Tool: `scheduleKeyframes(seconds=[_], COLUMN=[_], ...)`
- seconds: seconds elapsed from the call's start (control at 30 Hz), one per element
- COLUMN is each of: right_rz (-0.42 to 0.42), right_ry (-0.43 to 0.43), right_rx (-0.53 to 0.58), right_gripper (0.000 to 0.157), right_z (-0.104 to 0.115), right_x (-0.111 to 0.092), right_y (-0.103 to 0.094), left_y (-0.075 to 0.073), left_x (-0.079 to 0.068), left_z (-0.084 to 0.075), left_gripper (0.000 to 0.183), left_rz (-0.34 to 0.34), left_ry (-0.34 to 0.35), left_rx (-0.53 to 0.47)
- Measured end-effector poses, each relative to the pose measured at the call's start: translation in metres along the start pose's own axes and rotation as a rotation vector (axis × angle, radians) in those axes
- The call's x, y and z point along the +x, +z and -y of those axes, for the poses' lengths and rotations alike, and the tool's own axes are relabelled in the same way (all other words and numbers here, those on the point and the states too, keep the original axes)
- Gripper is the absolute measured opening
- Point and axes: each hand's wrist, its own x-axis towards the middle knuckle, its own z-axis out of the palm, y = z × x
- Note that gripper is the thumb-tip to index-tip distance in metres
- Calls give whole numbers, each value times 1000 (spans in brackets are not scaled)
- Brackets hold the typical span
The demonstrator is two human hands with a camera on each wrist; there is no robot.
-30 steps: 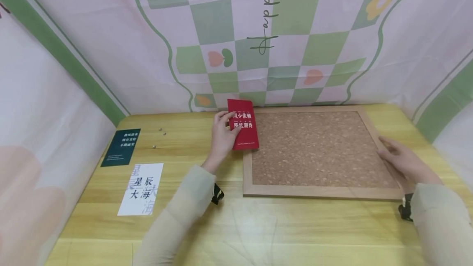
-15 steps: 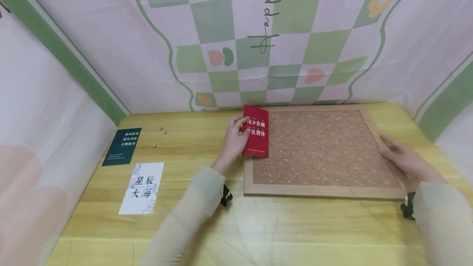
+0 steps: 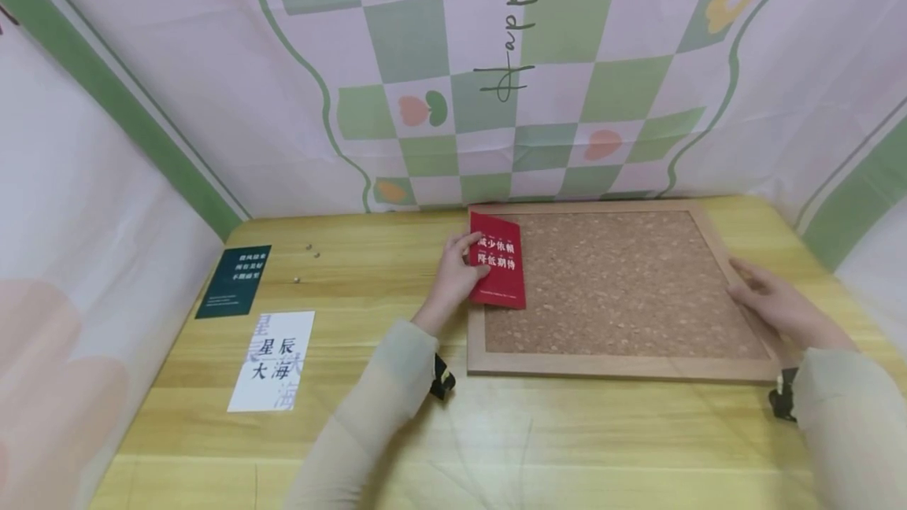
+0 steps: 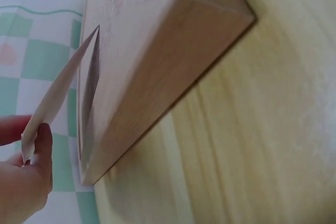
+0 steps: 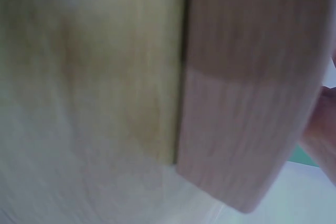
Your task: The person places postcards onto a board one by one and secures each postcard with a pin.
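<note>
In the head view, my left hand (image 3: pixel 457 275) pinches a red card (image 3: pixel 501 283) with white lettering by its left edge, thumb and fingers on either side. The card is over the left frame of a cork board (image 3: pixel 609 282). From the left wrist, the card's pale back (image 4: pixel 55 95) looks slightly bowed and tilted, its far edge close to the board; whether they touch I cannot tell. My right hand (image 3: pixel 790 305) holds the board's right frame edge, thumb and fingers at the wood. The right wrist view shows only part of that hand (image 5: pixel 321 124) beyond the frame (image 5: pixel 247 93).
On the wooden table (image 3: pixel 354 447), a dark green card (image 3: pixel 234 282) and a white card (image 3: pixel 272 362) lie at the left. Several small pins (image 3: pixel 297 280) are near them. A patterned cloth (image 3: pixel 553 85) hangs behind the table's back edge.
My left hand has carried the red card to the right and slightly nearer, from the board's left edge further over its frame and cork. My right hand has stayed at the right edge.
</note>
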Motion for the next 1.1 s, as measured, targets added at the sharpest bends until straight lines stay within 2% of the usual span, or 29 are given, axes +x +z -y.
scheduleKeyframes(seconds=[0.13,0.37,0.73,1.1], right_rz=[-10,-25,-21,-18], right_ry=[-3,-12,-12,-10], right_rx=[3,36,32,11], right_gripper=[65,65,65,65], right_z=[-1,-4,-2,0], right_x=[1,2,0,-1], right_y=[1,3,2,3], left_y=[3,9,14,19], left_x=[0,-2,-2,-6], left_z=[4,6,11,12], left_gripper=[61,61,64,62], left_rz=[24,39,26,52], left_ry=[-12,52,103,85], left_rx=[38,151,272,337])
